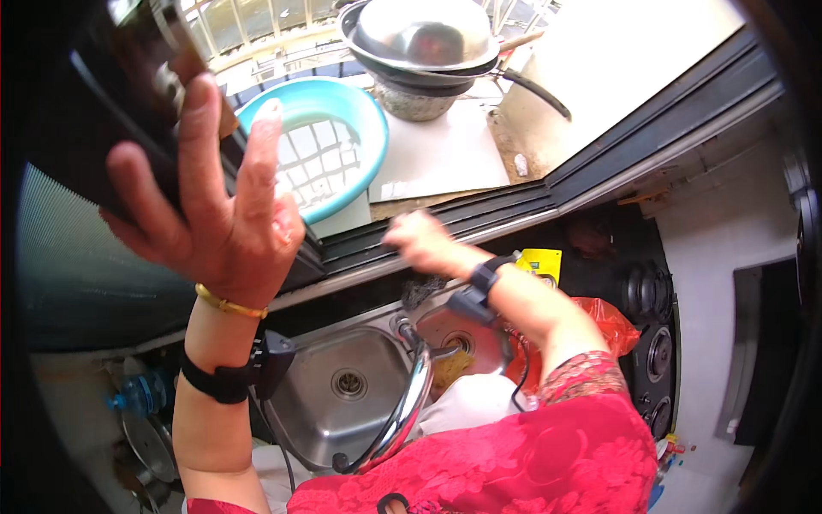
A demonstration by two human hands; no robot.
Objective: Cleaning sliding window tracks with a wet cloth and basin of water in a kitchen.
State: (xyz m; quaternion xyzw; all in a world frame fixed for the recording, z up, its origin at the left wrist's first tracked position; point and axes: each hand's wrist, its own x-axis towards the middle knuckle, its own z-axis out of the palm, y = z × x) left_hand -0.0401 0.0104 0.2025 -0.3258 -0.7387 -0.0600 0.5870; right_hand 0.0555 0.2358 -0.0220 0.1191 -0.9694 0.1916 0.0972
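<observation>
My left hand (218,212) is raised at the left with its fingers spread, in front of the dark frame of a sliding window; nothing shows in it. Over the window track (546,202), my right hand (420,241) is blurred, its fingers curled; whether it grips anything cannot be told. Beyond the track is a turquoise basin (379,144) of water, partly behind my left hand. Below my hands lies a double steel sink (340,385) with a chrome faucet (417,385). A dark mesh scourer (422,290) rests behind the sink, just below my right hand.
Outside, a steel lid or bowl (424,32) and pans with handles are stacked on a pot (417,101). A yellow pouch (542,262) and a red plastic bag (600,321) lie right of the sink, beside a black stove (655,366). Metal bars stand outside the window.
</observation>
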